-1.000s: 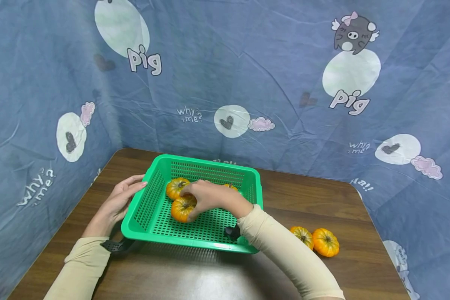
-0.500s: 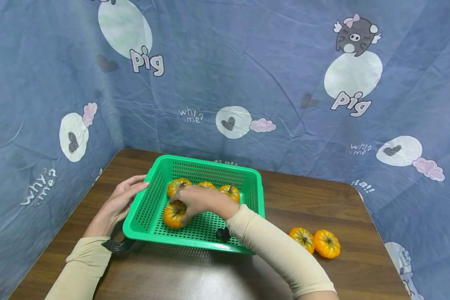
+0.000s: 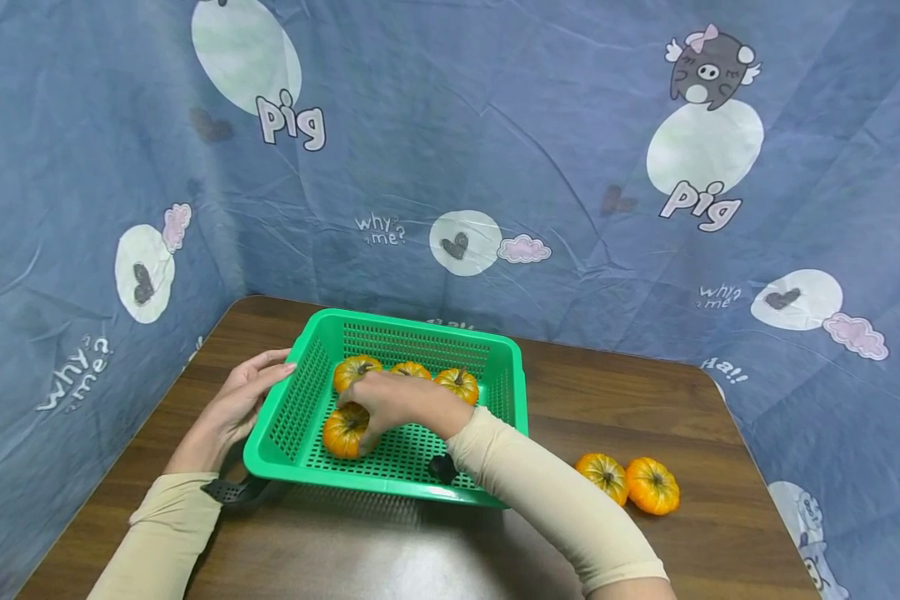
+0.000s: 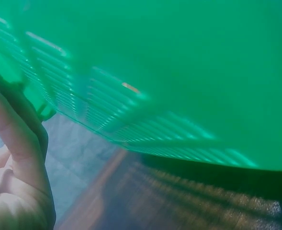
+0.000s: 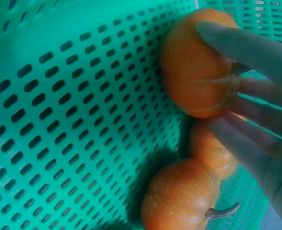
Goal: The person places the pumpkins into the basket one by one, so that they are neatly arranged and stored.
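A green plastic basket (image 3: pixel 390 487) with slotted walls stands on the table and holds several small orange pumpkins. My left hand (image 3: pixel 232 408) grips its left rim, thumb over the edge and the other fingers partly hidden beyond it. Inside the basket, my right hand (image 3: pixel 401 400) holds a pumpkin (image 3: pixel 342 433) at the front left. Thumb and fingers lie around this pumpkin (image 5: pixel 193 62) in the right wrist view. Behind it sit a back-left pumpkin (image 3: pixel 354 371), a partly hidden middle pumpkin (image 3: pixel 411 369) and a right pumpkin (image 3: pixel 459 385).
Two more pumpkins, one at the left (image 3: pixel 602 477) and one at the right (image 3: pixel 652 486), lie side by side on the wooden table (image 3: pixel 622 392), right of the basket. A blue patterned cloth (image 3: pixel 585 167) hangs behind the table. Black wrist mounts sit close to the basket.
My right hand has moved the pumpkin left and toward the front of the basket, uncovering the pumpkins behind. In the last half second it has shifted only slightly. The left hand stays on the rim.
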`<state>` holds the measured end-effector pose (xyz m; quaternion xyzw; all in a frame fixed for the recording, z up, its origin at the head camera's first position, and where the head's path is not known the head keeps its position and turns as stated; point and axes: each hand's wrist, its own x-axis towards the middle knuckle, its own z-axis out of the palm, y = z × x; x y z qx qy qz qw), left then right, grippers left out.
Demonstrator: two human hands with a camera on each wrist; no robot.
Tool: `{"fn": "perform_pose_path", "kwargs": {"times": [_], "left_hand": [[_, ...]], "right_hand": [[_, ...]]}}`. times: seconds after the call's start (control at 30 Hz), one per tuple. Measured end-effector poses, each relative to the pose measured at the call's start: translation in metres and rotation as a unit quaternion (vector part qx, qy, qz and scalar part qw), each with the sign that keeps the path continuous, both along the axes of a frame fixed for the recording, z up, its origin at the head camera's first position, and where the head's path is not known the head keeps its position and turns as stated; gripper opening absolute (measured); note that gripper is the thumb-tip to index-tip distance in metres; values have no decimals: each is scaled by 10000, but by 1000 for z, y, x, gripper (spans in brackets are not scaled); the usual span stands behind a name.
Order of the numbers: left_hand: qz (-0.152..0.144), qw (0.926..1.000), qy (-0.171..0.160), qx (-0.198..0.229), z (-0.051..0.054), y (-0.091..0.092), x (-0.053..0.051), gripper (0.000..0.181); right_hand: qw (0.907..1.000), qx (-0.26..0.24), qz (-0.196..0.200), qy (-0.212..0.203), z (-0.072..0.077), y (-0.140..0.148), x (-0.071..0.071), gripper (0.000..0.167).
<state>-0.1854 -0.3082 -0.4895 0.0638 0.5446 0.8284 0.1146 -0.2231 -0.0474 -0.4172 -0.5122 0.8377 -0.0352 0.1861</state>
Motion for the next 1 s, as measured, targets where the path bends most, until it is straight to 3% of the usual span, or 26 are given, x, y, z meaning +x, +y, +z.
{"fn": "perform_pose_path", "kwargs": {"times": [0.67,1.0], "left_hand": [[-36,9999,-55,131,1,0,-1,25],[-28,10000,-36,87,-1,-1,-1,25]], "right_hand": [[9999,66,-47,144,2,2,0,75],[9995,-186,-139,-209,11,14,-5,70]]}}
